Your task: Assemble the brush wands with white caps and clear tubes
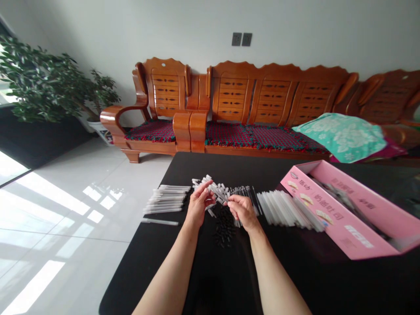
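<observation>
My left hand [197, 206] is over the near left side of a pile of white pen caps [220, 190]. Its fingers are curled toward the thumb; whatever they hold is too small to make out. Facing it, my right hand [243, 211] is closed in a pinch, with a small pale piece at the fingertips that I cannot name. Below and between the hands lies a heap of small black plugs [224, 232]. Thin pen refills [245, 191] are lined up behind my right hand. To the left rests a row of capped white pens [168, 199], with a single pen [160, 222] nearer.
Translucent tubes [285, 208] lie stacked right of my right hand. A pink open box [341, 210] stands at the right of the black table [147, 271]. Beyond are a wooden bench [232, 94], a turquoise cushion [344, 136] and a potted plant [49, 85].
</observation>
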`<action>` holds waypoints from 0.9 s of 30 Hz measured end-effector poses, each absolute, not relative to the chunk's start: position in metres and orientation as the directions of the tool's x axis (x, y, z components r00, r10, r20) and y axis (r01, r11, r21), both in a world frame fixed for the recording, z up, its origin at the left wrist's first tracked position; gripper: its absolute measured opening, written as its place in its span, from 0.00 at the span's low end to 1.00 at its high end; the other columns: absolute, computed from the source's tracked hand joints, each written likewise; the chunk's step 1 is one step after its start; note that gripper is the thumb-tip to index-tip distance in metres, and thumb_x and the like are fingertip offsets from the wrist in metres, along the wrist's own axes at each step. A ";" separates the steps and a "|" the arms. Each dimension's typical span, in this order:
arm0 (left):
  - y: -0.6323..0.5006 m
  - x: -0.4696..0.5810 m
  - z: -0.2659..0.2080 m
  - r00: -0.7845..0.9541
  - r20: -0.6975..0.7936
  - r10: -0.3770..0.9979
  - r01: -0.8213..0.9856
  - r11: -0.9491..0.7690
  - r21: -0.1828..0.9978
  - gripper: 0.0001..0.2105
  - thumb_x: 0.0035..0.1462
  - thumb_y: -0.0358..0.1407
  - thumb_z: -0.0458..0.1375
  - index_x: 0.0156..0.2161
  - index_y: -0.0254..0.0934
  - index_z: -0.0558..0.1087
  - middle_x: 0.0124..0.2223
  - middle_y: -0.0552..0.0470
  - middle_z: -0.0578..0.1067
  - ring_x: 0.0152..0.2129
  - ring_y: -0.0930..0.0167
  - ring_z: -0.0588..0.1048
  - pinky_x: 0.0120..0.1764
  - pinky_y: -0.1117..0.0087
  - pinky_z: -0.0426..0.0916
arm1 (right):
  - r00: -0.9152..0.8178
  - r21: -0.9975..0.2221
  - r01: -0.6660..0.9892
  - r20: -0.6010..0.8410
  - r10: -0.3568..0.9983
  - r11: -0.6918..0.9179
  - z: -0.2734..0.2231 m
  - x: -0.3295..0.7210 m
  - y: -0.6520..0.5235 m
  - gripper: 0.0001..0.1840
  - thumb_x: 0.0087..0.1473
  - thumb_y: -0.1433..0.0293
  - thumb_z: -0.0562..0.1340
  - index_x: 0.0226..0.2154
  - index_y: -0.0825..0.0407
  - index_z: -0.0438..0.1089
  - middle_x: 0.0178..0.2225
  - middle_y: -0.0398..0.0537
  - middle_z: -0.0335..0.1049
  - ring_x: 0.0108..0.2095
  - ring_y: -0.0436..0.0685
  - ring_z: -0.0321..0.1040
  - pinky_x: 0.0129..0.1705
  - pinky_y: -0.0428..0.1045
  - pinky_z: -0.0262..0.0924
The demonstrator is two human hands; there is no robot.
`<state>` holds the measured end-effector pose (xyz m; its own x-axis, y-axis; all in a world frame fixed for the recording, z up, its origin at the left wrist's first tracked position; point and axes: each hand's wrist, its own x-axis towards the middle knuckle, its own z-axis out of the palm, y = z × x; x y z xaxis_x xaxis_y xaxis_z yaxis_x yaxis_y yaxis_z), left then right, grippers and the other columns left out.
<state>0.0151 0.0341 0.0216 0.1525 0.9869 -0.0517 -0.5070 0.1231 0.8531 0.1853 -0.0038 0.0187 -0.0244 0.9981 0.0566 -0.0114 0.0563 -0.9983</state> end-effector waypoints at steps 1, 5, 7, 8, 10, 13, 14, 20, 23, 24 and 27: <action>0.033 0.015 0.022 0.154 -0.048 0.987 -0.492 0.119 0.862 0.26 0.50 0.44 0.65 0.53 0.36 0.74 0.30 0.54 0.72 0.25 0.76 0.73 0.30 0.75 0.70 | -0.033 -0.998 0.013 0.055 0.998 0.055 0.018 0.186 -0.004 0.11 0.50 0.65 0.60 0.28 0.55 0.74 0.12 0.34 0.56 0.12 0.44 0.46 0.14 0.42 0.41; 0.032 0.015 0.023 0.175 -0.029 0.984 -0.425 0.102 0.900 0.25 0.50 0.46 0.65 0.51 0.34 0.75 0.29 0.52 0.75 0.23 0.75 0.74 0.30 0.75 0.71 | -0.030 -0.997 0.052 0.056 0.998 0.057 0.015 0.187 -0.002 0.10 0.50 0.66 0.60 0.28 0.56 0.74 0.12 0.34 0.54 0.12 0.44 0.45 0.15 0.42 0.40; 0.033 0.015 0.023 0.178 -0.025 0.984 -0.434 0.102 0.895 0.24 0.49 0.45 0.66 0.49 0.33 0.74 0.30 0.51 0.76 0.23 0.75 0.74 0.29 0.74 0.71 | -0.025 -0.998 0.046 0.048 0.999 0.049 0.015 0.187 -0.002 0.11 0.50 0.66 0.60 0.28 0.56 0.74 0.12 0.34 0.54 0.12 0.44 0.45 0.14 0.43 0.40; 0.033 0.015 0.022 0.170 -0.029 0.985 -0.455 0.105 0.884 0.23 0.48 0.44 0.67 0.47 0.33 0.73 0.30 0.51 0.77 0.23 0.75 0.75 0.29 0.74 0.71 | -0.024 -0.998 0.037 0.044 0.999 0.045 0.015 0.187 -0.002 0.11 0.50 0.65 0.60 0.28 0.56 0.74 0.12 0.34 0.54 0.12 0.44 0.45 0.14 0.43 0.40; 0.035 0.014 0.021 0.145 -0.056 0.988 -0.510 0.123 0.852 0.21 0.46 0.43 0.69 0.42 0.33 0.71 0.31 0.50 0.78 0.23 0.74 0.76 0.28 0.74 0.72 | -0.026 -0.999 0.016 0.039 0.999 0.039 0.016 0.188 -0.002 0.11 0.50 0.65 0.60 0.28 0.56 0.74 0.12 0.34 0.54 0.12 0.44 0.45 0.14 0.43 0.39; 0.039 0.014 0.019 0.100 -0.129 0.987 -0.584 0.163 0.795 0.20 0.44 0.41 0.69 0.38 0.33 0.69 0.30 0.50 0.78 0.23 0.74 0.77 0.28 0.75 0.72 | -0.034 -0.999 0.007 0.037 0.999 0.037 0.016 0.189 -0.003 0.11 0.49 0.65 0.60 0.27 0.55 0.74 0.12 0.34 0.54 0.12 0.44 0.45 0.14 0.43 0.39; 0.039 0.014 0.018 0.081 -0.148 0.986 -0.600 0.167 0.782 0.19 0.44 0.40 0.69 0.38 0.33 0.69 0.29 0.50 0.78 0.23 0.74 0.77 0.29 0.75 0.72 | -0.039 -0.999 0.016 0.037 0.999 0.037 0.016 0.189 -0.003 0.11 0.49 0.65 0.60 0.27 0.55 0.74 0.12 0.34 0.54 0.12 0.44 0.45 0.15 0.43 0.39; 0.040 0.014 0.014 -0.001 -0.127 0.992 -0.575 0.103 0.812 0.18 0.46 0.41 0.68 0.39 0.34 0.68 0.32 0.50 0.79 0.23 0.76 0.76 0.29 0.77 0.72 | -0.066 -0.996 0.079 0.026 0.998 0.031 0.011 0.189 -0.002 0.11 0.49 0.65 0.62 0.27 0.56 0.75 0.13 0.34 0.54 0.14 0.44 0.46 0.16 0.43 0.38; 0.038 0.016 0.014 0.014 -0.086 0.996 -0.528 0.080 0.846 0.18 0.48 0.43 0.67 0.39 0.35 0.68 0.33 0.49 0.79 0.24 0.75 0.77 0.29 0.76 0.72 | -0.066 -0.993 0.112 0.031 0.997 0.038 0.010 0.188 -0.001 0.12 0.49 0.64 0.62 0.28 0.56 0.75 0.14 0.35 0.54 0.15 0.45 0.46 0.17 0.44 0.38; 0.037 0.017 0.014 0.018 -0.074 0.997 -0.512 0.073 0.856 0.18 0.49 0.44 0.66 0.40 0.35 0.68 0.33 0.49 0.79 0.24 0.75 0.77 0.29 0.75 0.72 | -0.065 -0.992 0.122 0.032 0.997 0.040 0.010 0.188 -0.001 0.12 0.50 0.64 0.61 0.28 0.56 0.75 0.14 0.35 0.54 0.15 0.45 0.46 0.17 0.44 0.38; 0.035 0.020 0.016 0.017 -0.051 0.999 -0.469 0.053 0.882 0.20 0.48 0.45 0.67 0.39 0.35 0.68 0.31 0.51 0.78 0.24 0.74 0.77 0.29 0.74 0.72 | -0.049 -0.988 0.148 0.035 0.998 0.042 0.011 0.188 -0.001 0.12 0.50 0.64 0.61 0.28 0.56 0.75 0.15 0.35 0.54 0.15 0.45 0.46 0.18 0.44 0.37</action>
<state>0.0196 0.0346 0.0161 0.0172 0.9985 -0.0512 -0.4690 0.0533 0.8816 0.1882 -0.0012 0.0113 -0.0487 0.9982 0.0354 0.1475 0.0422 -0.9882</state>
